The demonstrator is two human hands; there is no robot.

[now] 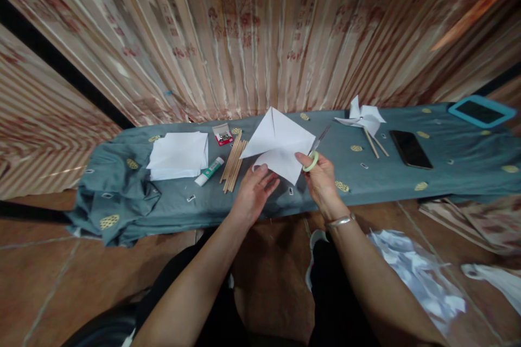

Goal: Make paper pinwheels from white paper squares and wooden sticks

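Note:
A white paper square (280, 138) with slits cut in from its corners is held up over the cloth-covered bench. My left hand (253, 192) pinches its lower left corner between thumb and fingers. My right hand (321, 179) grips a pair of scissors (311, 161) with pale green handles, the blades pointing up and away beside the paper's right corner. The right thumb also lies against the paper's edge. Left of the paper lie a bundle of wooden sticks (233, 164), a glue stick (209, 171) and a small red box of metal pins (222, 135).
A stack of white paper (178, 155) lies on the bench (268, 209) at left. To the right are paper pinwheels (365, 118) on sticks, a black phone (411, 148) and a blue-framed tablet (482, 111). A plastic bag of paper scraps (419, 271) rests on the floor. Curtains (252, 38) hang behind.

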